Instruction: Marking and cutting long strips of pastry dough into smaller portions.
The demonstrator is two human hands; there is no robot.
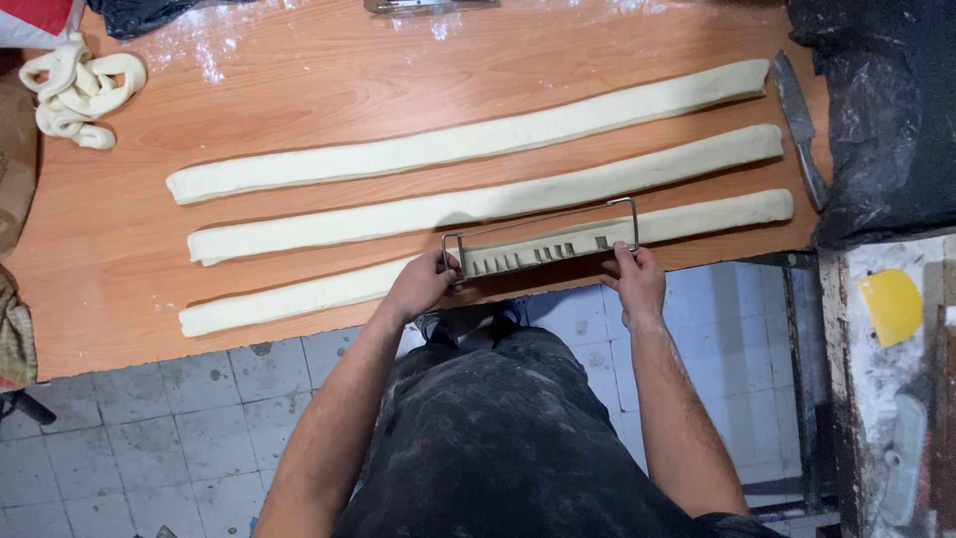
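From the head view, both hands, left (423, 282) and right (635, 279), are gripping the ends of a metal multi-blade dough cutter (541, 251), pressing it evenly across the nearest dough strip (299, 296) at the desk's (119, 249) near edge.

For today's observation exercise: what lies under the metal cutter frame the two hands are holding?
Under the metal cutter frame lies the nearest dough strip, on the wooden table. The left hand and right hand grip its ends; the dough beneath the blades is hidden.
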